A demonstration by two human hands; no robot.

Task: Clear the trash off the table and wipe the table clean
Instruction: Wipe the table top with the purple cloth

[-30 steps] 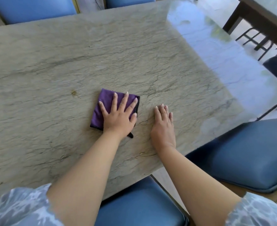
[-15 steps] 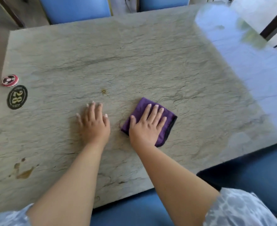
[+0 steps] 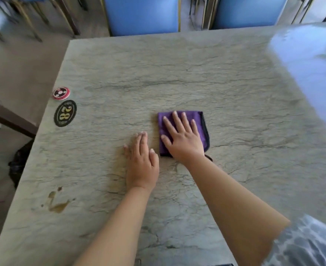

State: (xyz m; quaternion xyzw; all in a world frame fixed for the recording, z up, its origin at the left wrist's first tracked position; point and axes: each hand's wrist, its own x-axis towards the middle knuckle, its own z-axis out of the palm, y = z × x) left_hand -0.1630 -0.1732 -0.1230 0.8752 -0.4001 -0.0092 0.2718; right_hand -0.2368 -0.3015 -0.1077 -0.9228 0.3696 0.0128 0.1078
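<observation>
Purple cloth [image 3: 200, 123] folded into a rough square sits about mid-table, and the right hand [image 3: 183, 139] is lying flat on top of it, fingers straight and spread, palm pressing down — not gripping it, just pushing on it. A dark edge trim runs down the cloth's right side and a little dark loop pokes out by the wrist. Left hand [image 3: 142, 160] is just beside the cloth on its left, flat on the bare table [image 3: 196, 70] with fingers straight and close together, holding nothing; I can't tell if its thumb actually touches the cloth's edge or only comes near it. The tabletop is a greyish stone-look slab with darker veins, and there's a bright glare over the far right corner. Down near the left front part there's a brownish stain [image 3: 57, 202] — a smear with a few small drops around it, well apart from the cloth. Along the left edge there's a black oval tag [image 3: 64, 113] reading 28, and just beyond it a small round red disc [image 3: 61, 93]. Two blue chairs [image 3: 141, 14] stand at the far side of the table. A patterned grey sleeve [image 3: 308, 244] shows on the right arm at the bottom corner.
</observation>
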